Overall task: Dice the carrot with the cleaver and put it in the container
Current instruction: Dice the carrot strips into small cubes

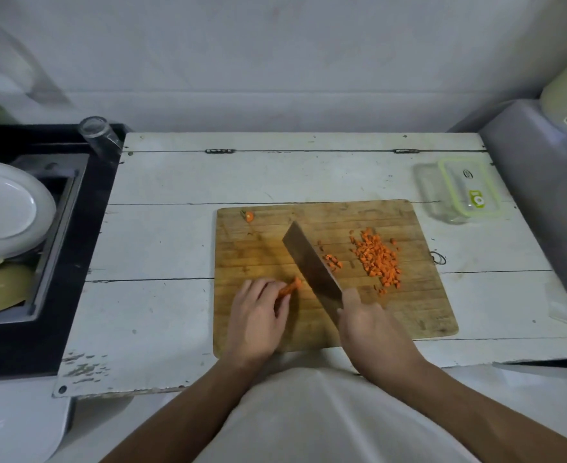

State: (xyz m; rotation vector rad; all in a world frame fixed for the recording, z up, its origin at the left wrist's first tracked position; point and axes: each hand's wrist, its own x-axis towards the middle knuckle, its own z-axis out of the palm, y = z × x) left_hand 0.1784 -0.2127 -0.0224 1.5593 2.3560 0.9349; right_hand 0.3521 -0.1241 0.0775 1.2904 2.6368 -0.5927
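Two plates (6, 208) fill the left sink (58, 235).

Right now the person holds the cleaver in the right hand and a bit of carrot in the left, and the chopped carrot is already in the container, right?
Not quite. The head view shows the diced carrot heaped on the cutting board, not in the container. The rest is right: the right hand grips the cleaver and the left hand holds the carrot piece.
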